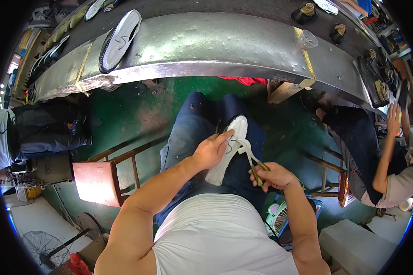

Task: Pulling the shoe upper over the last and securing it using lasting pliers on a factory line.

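Observation:
A white shoe upper [219, 169] with a dark stitched rim at its toe lies across my lap, over my blue trousers. My left hand [213, 150] is closed on its side, thumb and fingers near the middle of the upper. In my right hand [276, 177] are pliers [260, 170] with two yellowish handles, held just right of the shoe. Their metal end reaches a loose white strap on the upper; whether the jaws grip it I cannot tell.
A metal-edged workbench [206, 39] spans the far side, with another white shoe upper [120, 42] and a clear plastic cup [307, 40] on it. A stool [96, 182] stands at left. Another person [394, 178] sits at right. A small green fan [276, 217] is beside my right elbow.

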